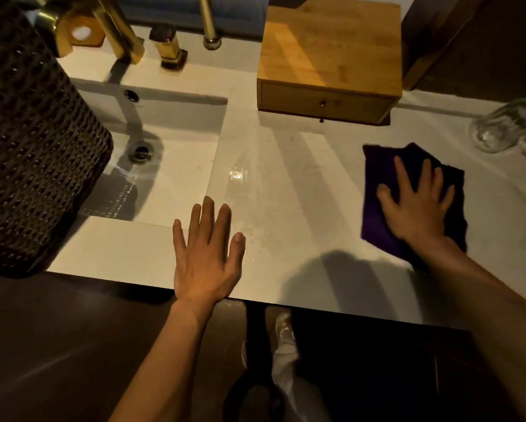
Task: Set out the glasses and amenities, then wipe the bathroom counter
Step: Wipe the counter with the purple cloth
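A dark purple cloth (380, 166) lies flat on the white counter (301, 184) at the right. My right hand (417, 202) presses down on it with fingers spread. My left hand (206, 254) rests flat and empty on the counter's front edge, just right of the sink, fingers apart. Two clear glasses (505, 126) stand upside down at the far right edge of the counter. A wooden amenity box (328, 62) with a small drawer sits at the back, between the sink and the glasses.
A white rectangular sink (164, 166) with a drain lies at the left. Brass taps (167, 47) stand behind it. A dark woven basket (33, 141) fills the left side. Wet streaks shine on the counter's middle. Dark floor and a shoe show below.
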`<state>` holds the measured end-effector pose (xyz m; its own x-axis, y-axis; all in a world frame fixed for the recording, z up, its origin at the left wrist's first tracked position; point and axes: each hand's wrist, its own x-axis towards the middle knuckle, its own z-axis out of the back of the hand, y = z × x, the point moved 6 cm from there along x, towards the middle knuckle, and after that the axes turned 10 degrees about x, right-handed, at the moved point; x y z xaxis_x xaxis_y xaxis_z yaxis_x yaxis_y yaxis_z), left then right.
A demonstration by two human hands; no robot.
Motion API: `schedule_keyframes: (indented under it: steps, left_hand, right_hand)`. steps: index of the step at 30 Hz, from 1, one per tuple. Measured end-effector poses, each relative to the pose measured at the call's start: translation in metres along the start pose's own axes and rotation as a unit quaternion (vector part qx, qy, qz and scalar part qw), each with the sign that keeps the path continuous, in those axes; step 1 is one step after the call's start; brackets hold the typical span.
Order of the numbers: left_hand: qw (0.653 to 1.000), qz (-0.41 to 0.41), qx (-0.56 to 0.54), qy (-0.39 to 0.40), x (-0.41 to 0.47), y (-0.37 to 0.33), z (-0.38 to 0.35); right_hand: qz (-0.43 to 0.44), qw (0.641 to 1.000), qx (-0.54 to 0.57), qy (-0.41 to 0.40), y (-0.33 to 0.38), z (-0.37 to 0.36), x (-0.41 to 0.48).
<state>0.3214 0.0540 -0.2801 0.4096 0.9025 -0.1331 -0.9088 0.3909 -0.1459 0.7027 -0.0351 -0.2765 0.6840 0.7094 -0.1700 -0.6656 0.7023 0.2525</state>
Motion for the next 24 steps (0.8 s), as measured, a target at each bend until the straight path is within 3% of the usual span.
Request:
schedule_keyframes:
  steps: [3, 7, 11, 14, 16, 18, 22, 24]
  left_hand:
    - [1.0, -0.013, -0.006, -0.015, -0.002, -0.004, 0.006]
    - [0.999, -0.028, -0.015, -0.031, -0.004, -0.006, 0.011]
    - [0.998, -0.044, -0.002, -0.044, -0.006, -0.005, 0.012]
    - [0.998, -0.044, 0.011, -0.036, -0.007, -0.007, 0.01]
    - [0.998, -0.041, 0.026, -0.028, -0.007, -0.007, 0.009]
    - [0.999, -0.037, 0.025, -0.02, -0.007, -0.007, 0.007]
    - [0.999, -0.023, 0.017, -0.021, -0.005, -0.007, 0.008]
    - [0.999, -0.019, 0.005, -0.029, -0.005, -0.007, 0.011]
  right_hand:
    - [0.032, 0.999, -0.002, 0.021, 0.074, -0.02, 0.012]
    - [0.22, 0.972, -0.021, 0.077, 0.156, -0.044, -0.022]
    - [0.42, 0.896, -0.04, 0.142, 0.168, -0.058, -0.092]
    - [0.516, 0.836, -0.066, 0.178, 0.127, -0.057, -0.131]
    - [0.52, 0.834, -0.057, 0.175, 0.085, -0.043, -0.131]
    - [0.48, 0.858, -0.067, 0.17, 0.043, -0.029, -0.11]
    - [0.281, 0.95, -0.066, 0.117, 0.015, -0.006, -0.026]
    - [0.221, 0.968, -0.064, 0.102, 0.043, -0.008, 0.007]
